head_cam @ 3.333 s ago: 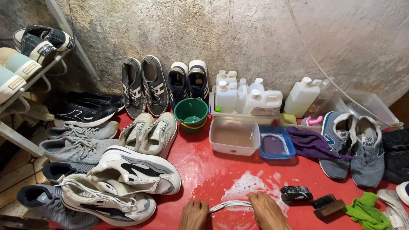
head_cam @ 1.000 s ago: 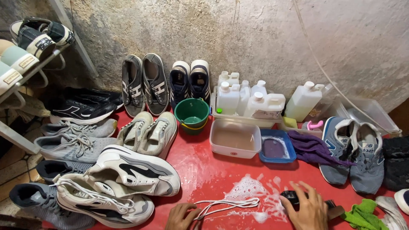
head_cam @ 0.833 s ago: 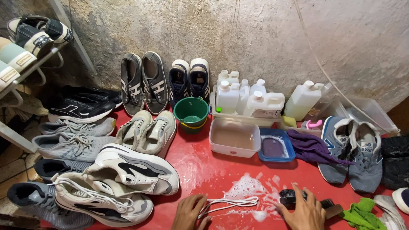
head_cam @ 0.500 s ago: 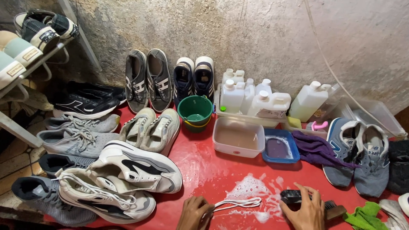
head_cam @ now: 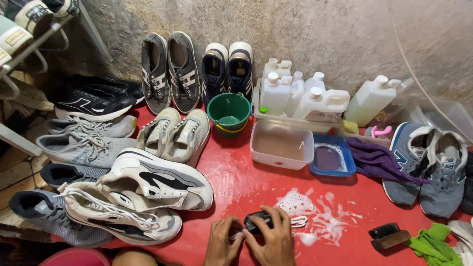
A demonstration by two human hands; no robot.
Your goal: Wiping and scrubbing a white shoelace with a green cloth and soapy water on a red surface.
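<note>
Brush [head_cam: 257, 220] down on the white lace [head_cam: 297, 221] at the near edge of the red table [head_cam: 236, 182], right hand [head_cam: 272, 241] clamped over its black back while the left hand [head_cam: 222, 242] pins the lace's other end flat with curled fingers. Suds [head_cam: 315, 216] spread just right of the hands, a second brush [head_cam: 388, 235] and a green rag [head_cam: 432, 240] lie well off to the right, and white sneakers [head_cam: 143, 202] sit close on the left. Further back stand a white tub [head_cam: 282, 145] of cloudy water, a blue tub [head_cam: 332, 158], a green bucket [head_cam: 229, 113] and white jugs [head_cam: 300, 98] by the wall.
</note>
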